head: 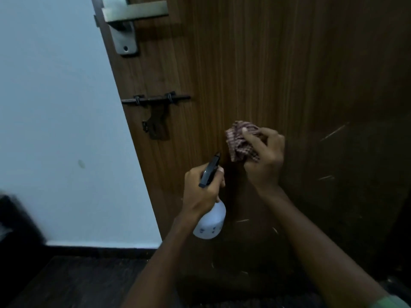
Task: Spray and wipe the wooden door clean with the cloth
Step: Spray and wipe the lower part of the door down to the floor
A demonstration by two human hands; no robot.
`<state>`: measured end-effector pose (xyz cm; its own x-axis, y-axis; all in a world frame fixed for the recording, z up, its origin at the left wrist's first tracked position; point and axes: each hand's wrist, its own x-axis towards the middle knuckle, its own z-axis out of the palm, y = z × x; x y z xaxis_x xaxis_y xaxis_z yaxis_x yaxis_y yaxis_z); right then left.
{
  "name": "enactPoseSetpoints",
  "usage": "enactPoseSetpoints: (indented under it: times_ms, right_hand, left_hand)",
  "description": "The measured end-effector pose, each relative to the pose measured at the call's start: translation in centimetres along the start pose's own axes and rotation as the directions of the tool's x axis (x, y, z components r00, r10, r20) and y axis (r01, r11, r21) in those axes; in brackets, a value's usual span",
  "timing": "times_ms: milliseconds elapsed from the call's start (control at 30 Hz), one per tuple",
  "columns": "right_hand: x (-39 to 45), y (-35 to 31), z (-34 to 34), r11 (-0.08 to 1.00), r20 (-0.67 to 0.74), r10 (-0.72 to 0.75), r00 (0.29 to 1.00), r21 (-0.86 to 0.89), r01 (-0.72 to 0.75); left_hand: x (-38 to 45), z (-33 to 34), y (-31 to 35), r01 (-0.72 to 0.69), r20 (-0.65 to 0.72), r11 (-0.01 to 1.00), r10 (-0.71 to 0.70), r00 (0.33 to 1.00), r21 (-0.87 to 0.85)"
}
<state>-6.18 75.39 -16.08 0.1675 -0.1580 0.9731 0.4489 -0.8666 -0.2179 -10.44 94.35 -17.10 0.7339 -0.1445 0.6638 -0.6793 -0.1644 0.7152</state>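
The brown wooden door [255,63] fills the middle and right of the head view. My right hand [266,156] presses a bunched pink-and-brown checked cloth [239,141] against the door's lower middle. Just left of it, my left hand [203,190] grips a white spray bottle [211,221] by its neck. The bottle's black nozzle [211,170] points up toward the door, close below the cloth.
A metal lever handle [126,16] sits at the door's upper left edge, and a dark sliding bolt latch [155,101] lies below it. A pale blue wall [55,107] stands to the left, with dark flooring [66,281] beneath. Pale scratch marks [333,132] show on the door's lower right.
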Motion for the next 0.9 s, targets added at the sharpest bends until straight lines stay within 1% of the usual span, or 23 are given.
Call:
enactPoseSetpoints:
  times_ms: [33, 100, 133, 167, 200, 233, 267, 300, 333, 367, 400, 467, 500, 533, 567, 633, 667, 700, 733, 767, 800, 867, 900]
  right_hand:
    - [-0.4, 0.6, 0.0, 0.990, 0.076, -0.140, 0.987, 0.003, 0.140]
    - [-2.1, 3.2, -1.2, 0.909, 0.218, -0.412, 0.885, 0.027, 0.416]
    - [-2.8, 4.7, -2.1, 0.873, 0.258, -0.477, 0.840, 0.027, 0.488]
    - [-3.1, 5.9, -3.0, 0.870, 0.264, -0.481, 0.836, 0.028, 0.492]
    - [-2.9, 6.5, -3.5, 0.906, 0.234, -0.417, 0.879, 0.029, 0.422]
    - [-2.3, 6.5, -3.8, 0.957, 0.180, -0.289, 0.940, 0.030, 0.289]
    - [-1.4, 6.0, -3.7, 0.989, 0.119, -0.149, 0.982, 0.040, 0.146]
    - [-0.3, 5.3, -3.5, 0.998, 0.079, -0.049, 0.996, 0.055, 0.044]
    - [0.5, 4.2, -3.0, 0.998, 0.073, -0.015, 0.997, 0.068, 0.010]
    - [0.9, 3.6, -2.6, 0.996, 0.099, -0.059, 0.993, 0.073, 0.052]
    - [0.7, 3.8, -2.5, 0.985, 0.155, -0.166, 0.974, 0.078, 0.155]
    - [-0.6, 5.9, -3.2, 0.906, 0.274, -0.424, 0.863, 0.117, 0.408]
    - [-1.1, 7.2, -4.0, 0.868, 0.307, -0.494, 0.814, 0.122, 0.481]
    - [-1.5, 8.3, -4.7, 0.864, 0.311, -0.500, 0.809, 0.111, 0.491]
    - [-1.4, 9.0, -5.2, 0.894, 0.280, -0.446, 0.850, 0.091, 0.439]
    - [0.0, 8.8, -5.6, 0.977, 0.181, -0.211, 0.960, 0.065, 0.203]
    - [0.9, 8.2, -5.5, 0.992, 0.136, -0.118, 0.984, 0.070, 0.109]
    - [1.8, 7.6, -5.2, 0.994, 0.112, -0.079, 0.990, 0.084, 0.070]
    - [2.2, 7.3, -4.9, 0.992, 0.105, -0.099, 0.990, 0.090, 0.089]
    - [2.2, 7.4, -4.7, 0.984, 0.111, -0.162, 0.981, 0.088, 0.152]
    - [1.6, 8.1, -4.6, 0.965, 0.136, -0.256, 0.957, 0.088, 0.246]
    - [-0.4, 10.5, -5.3, 0.896, 0.199, -0.444, 0.874, 0.098, 0.433]
    - [-1.2, 11.6, -6.1, 0.886, 0.221, -0.464, 0.858, 0.098, 0.454]
  left_hand:
    - [-0.2, 0.5, 0.3, 0.001, -0.006, 1.000, 0.000, 1.000, 0.024]
    - [-0.7, 1.6, 1.3, -0.001, -0.010, 0.996, 0.002, 1.000, 0.085]
    - [-0.8, 2.0, 1.7, -0.003, -0.006, 0.994, 0.004, 1.000, 0.111]
    - [-0.9, 2.4, 2.2, -0.003, -0.008, 0.992, 0.003, 1.000, 0.123]
    - [-0.9, 2.7, 2.6, 0.001, -0.010, 0.992, 0.001, 1.000, 0.125]
    - [-0.9, 3.1, 2.9, 0.009, -0.014, 0.993, -0.007, 1.000, 0.119]
    - [-0.8, 3.6, 3.2, 0.023, -0.020, 0.993, -0.021, 1.000, 0.118]
    - [-0.7, 4.4, 3.6, 0.039, -0.023, 0.992, -0.036, 0.999, 0.117]
    - [-0.6, 4.8, 3.8, 0.048, -0.027, 0.992, -0.045, 0.999, 0.120]
    - [-0.6, 5.3, 4.1, 0.050, -0.030, 0.992, -0.046, 0.998, 0.120]
    - [-0.5, 5.9, 4.5, 0.051, -0.030, 0.992, -0.048, 0.998, 0.119]
    - [-0.4, 6.9, 5.1, 0.057, -0.037, 0.992, -0.053, 0.998, 0.111]
    - [-0.2, 7.3, 5.5, 0.061, -0.042, 0.992, -0.057, 0.998, 0.113]
    - [0.0, 7.7, 5.7, 0.063, -0.043, 0.991, -0.058, 0.997, 0.120]
    - [0.2, 8.0, 5.9, 0.064, -0.044, 0.990, -0.059, 0.997, 0.128]
    - [0.7, 8.9, 6.2, 0.065, -0.050, 0.986, -0.058, 0.997, 0.152]
    - [0.8, 9.2, 6.3, 0.060, -0.050, 0.985, -0.053, 0.997, 0.163]
    - [1.0, 9.6, 6.5, 0.054, -0.045, 0.983, -0.047, 0.998, 0.176]
    - [1.2, 9.9, 6.6, 0.051, -0.038, 0.980, -0.044, 0.998, 0.192]
    - [1.5, 10.2, 6.8, 0.051, -0.034, 0.977, -0.045, 0.998, 0.205]
    - [1.8, 10.5, 7.0, 0.060, -0.038, 0.975, -0.053, 0.998, 0.213]
    - [2.3, 11.1, 7.3, 0.079, -0.062, 0.972, -0.066, 0.996, 0.224]
    - [2.5, 11.4, 7.5, 0.085, -0.068, 0.969, -0.071, 0.995, 0.232]
